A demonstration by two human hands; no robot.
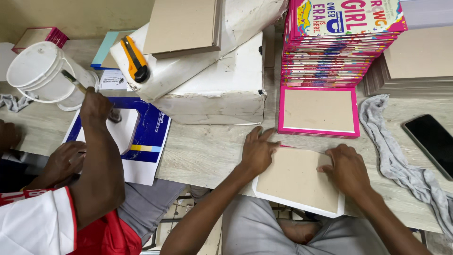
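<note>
Two flat, spread hands are pressed on a grey board (pixel 295 179) lying between them, long axis running hand to hand, the left hand (pixel 258 151) on its near-left corner, the right hand (pixel 347 167) on its right edge.

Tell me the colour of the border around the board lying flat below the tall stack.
Bright pink, framing the tan board; the head view shows it.

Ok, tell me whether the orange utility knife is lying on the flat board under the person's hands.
No. The orange utility knife lies on the white wrapped bundle at the back of the table, far from the board under both hands.
</note>
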